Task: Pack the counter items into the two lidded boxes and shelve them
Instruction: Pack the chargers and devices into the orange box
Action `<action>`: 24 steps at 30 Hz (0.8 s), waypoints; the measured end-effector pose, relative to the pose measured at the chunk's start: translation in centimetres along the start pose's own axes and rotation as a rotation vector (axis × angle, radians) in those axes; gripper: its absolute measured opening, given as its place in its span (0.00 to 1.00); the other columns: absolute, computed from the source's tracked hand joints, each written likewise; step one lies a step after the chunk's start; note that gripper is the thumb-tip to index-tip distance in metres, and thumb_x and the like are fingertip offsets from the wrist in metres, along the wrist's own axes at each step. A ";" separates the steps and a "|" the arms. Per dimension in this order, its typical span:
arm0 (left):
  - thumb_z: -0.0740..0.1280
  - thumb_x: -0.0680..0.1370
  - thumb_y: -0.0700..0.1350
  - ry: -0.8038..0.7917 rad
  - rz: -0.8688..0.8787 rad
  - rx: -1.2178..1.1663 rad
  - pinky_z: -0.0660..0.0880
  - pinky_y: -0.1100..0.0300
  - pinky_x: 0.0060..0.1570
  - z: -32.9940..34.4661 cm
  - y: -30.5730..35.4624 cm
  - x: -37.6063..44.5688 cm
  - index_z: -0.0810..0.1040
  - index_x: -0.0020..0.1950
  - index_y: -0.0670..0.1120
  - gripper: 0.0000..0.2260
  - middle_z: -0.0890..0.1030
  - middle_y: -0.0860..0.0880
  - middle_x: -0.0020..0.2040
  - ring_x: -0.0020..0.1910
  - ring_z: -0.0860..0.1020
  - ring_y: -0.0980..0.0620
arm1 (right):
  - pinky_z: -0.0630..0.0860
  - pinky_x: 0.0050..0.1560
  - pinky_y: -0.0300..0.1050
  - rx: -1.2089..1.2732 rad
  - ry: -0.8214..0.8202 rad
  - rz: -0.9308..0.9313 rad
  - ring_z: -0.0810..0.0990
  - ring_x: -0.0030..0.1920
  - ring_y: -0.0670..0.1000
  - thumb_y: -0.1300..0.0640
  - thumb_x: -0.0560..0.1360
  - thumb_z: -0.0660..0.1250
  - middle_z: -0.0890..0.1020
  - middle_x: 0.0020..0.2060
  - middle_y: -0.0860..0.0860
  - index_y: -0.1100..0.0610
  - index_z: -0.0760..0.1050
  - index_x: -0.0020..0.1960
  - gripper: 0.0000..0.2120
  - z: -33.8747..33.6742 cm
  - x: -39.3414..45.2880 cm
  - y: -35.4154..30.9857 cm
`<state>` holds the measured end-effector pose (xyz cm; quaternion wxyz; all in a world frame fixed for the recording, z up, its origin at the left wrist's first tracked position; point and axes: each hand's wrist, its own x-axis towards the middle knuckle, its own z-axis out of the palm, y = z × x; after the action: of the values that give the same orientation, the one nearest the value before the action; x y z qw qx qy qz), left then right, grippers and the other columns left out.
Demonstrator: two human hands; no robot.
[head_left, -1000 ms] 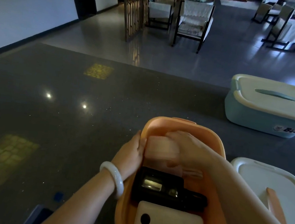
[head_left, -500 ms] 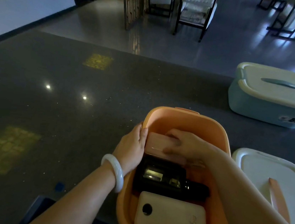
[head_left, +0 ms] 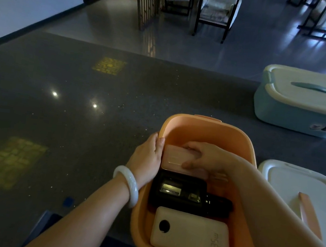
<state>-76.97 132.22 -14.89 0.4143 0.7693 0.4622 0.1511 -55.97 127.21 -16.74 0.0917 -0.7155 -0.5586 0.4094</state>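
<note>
1. Packing step: my right hand (head_left: 201, 158) clamps the pink case (head_left: 176, 159), lying in the orange box (head_left: 204, 128) beyond the black device (head_left: 182, 193) and white power bank (head_left: 191, 235).
2. Left hand (head_left: 147, 158) grips the box's rim, steadying.
3. Next, I judge: release, fetch the white lid (head_left: 302, 185) at right. The blue box (head_left: 303, 107) sits lidded.

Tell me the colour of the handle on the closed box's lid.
Teal handle on a cream lid, seen in the head view.

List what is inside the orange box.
Orange box holds a white power bank, a black device and a pink case under the right hand. Anything beneath them is hidden.
</note>
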 end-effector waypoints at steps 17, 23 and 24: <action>0.50 0.84 0.53 0.020 0.034 -0.017 0.63 0.85 0.36 0.0 0.3 -0.1 0.68 0.69 0.47 0.19 0.70 0.63 0.42 0.34 0.67 0.83 | 0.67 0.50 0.42 0.026 -0.041 0.027 0.72 0.55 0.44 0.38 0.72 0.67 0.71 0.56 0.39 0.40 0.63 0.71 0.29 0.0 -0.4 -0.8; 0.48 0.82 0.57 0.008 -0.005 0.061 0.61 0.77 0.48 -0.1 0.1 0.0 0.59 0.77 0.48 0.25 0.71 0.49 0.70 0.59 0.69 0.62 | 0.65 0.44 0.37 0.000 0.002 0.006 0.72 0.49 0.40 0.38 0.75 0.64 0.72 0.53 0.39 0.43 0.66 0.69 0.25 0.5 -0.5 -1.4; 0.47 0.82 0.57 0.003 -0.011 0.065 0.61 0.73 0.52 -0.2 0.2 -0.1 0.58 0.78 0.48 0.26 0.71 0.49 0.71 0.63 0.70 0.59 | 0.66 0.45 0.38 0.000 0.006 0.006 0.73 0.50 0.41 0.38 0.75 0.64 0.73 0.53 0.39 0.44 0.67 0.69 0.24 0.5 -0.5 -1.5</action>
<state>-77.04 132.18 -14.65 0.3890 0.7797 0.4719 0.1347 -57.45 127.13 -15.94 0.0922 -0.7185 -0.5559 0.4076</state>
